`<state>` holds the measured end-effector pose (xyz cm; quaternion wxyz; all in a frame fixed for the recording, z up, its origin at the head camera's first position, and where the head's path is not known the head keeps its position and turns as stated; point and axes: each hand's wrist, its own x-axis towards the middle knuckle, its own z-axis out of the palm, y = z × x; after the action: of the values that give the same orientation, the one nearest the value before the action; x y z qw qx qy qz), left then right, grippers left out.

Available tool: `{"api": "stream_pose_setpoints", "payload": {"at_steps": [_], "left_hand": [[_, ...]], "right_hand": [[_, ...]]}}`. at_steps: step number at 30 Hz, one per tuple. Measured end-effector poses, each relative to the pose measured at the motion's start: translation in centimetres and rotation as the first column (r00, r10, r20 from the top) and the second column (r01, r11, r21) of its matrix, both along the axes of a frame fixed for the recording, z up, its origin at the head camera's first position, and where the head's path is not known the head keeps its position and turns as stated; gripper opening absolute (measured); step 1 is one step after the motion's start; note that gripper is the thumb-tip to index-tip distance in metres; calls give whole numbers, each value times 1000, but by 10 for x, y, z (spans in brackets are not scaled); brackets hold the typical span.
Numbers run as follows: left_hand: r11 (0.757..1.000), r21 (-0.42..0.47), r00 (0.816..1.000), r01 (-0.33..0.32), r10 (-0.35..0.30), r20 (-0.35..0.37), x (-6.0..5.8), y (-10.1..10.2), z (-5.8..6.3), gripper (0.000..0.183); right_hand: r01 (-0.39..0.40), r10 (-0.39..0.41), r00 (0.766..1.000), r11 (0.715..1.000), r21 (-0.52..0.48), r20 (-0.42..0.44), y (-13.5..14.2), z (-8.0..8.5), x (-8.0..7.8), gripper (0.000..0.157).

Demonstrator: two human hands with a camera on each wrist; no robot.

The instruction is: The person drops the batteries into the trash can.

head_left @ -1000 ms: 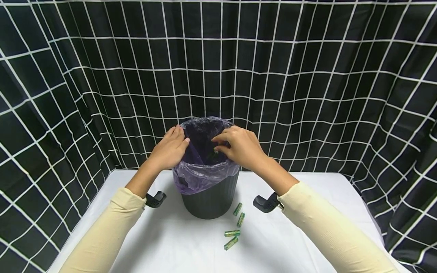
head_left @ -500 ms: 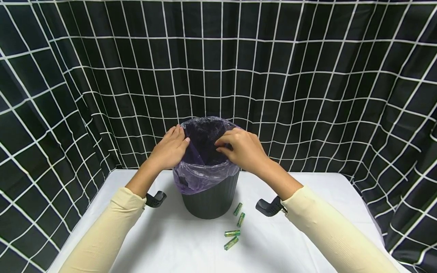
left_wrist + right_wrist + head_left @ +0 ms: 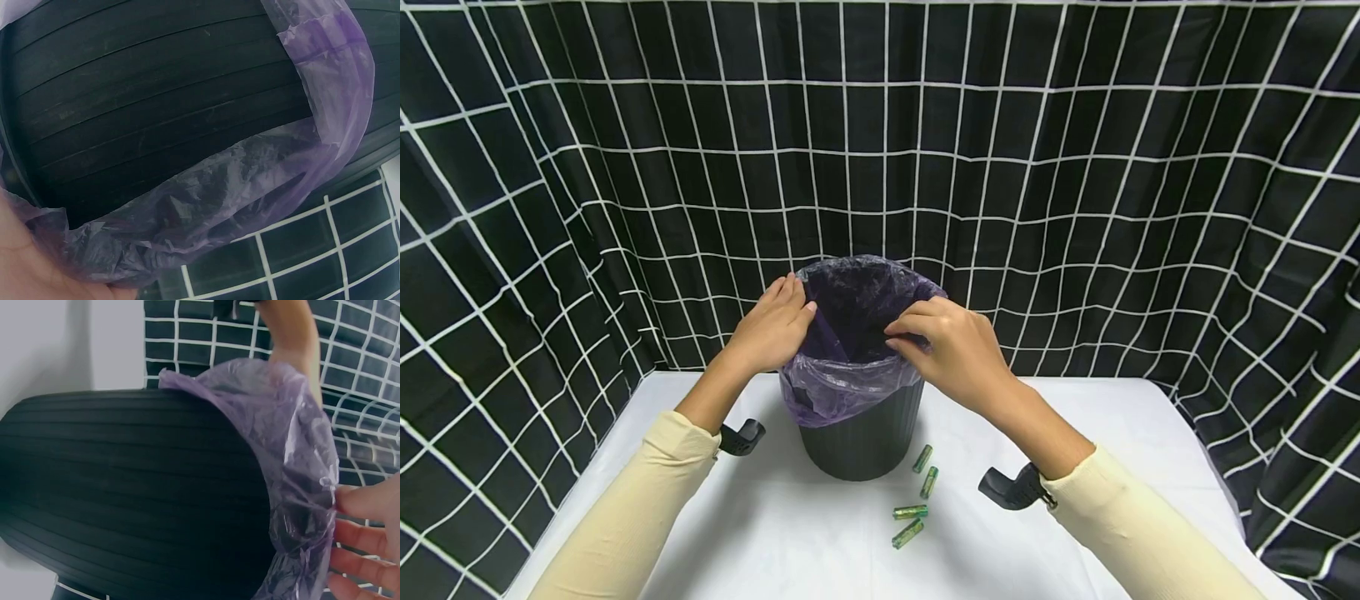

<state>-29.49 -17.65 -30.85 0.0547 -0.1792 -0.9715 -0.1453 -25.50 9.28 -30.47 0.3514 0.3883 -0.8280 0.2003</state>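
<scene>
head: ribbed black bin (image 3: 861,446), sheer purple liner (image 3: 850,390)

Free way down into the bin (image 3: 859,446) between my left hand (image 3: 773,327) and my right hand (image 3: 955,350), its wall blocking a low path across, four batteries (image 3: 911,512) (near its base, my side) obstructing the tabletop (image 3: 805,546), gridded curtain (image 3: 880,125) behind.

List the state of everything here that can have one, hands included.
Bin: upright, open at the top.
Bag: open, lining the bin, edge folded over the outside.
Batteries: four visible, loose, lying on their sides.
Left hand: resting at the bin's left rim.
Right hand: at the right rim, fingers bent, nothing visible between the fingertips.
Curtain: hanging, rippled.
</scene>
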Motion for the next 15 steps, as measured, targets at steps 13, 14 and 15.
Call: {"api": "stream_pose_setpoints", "payload": {"at_steps": [13, 14, 15], "left_hand": [[1000, -8, 1000, 4, -5, -17, -1, 0, 0, 62], [1000, -9, 1000, 4, -4, -16, -1, 0, 0, 62], [1000, -10, 1000, 3, -4, -16, -1, 0, 0, 62]], "right_hand": [[-27, 22, 998, 997, -77, -56, 15, -14, 27, 8], [-28, 24, 998, 996, -82, -57, 16, -16, 29, 8], [-28, 23, 998, 996, -86, -58, 17, -17, 31, 9]]}}
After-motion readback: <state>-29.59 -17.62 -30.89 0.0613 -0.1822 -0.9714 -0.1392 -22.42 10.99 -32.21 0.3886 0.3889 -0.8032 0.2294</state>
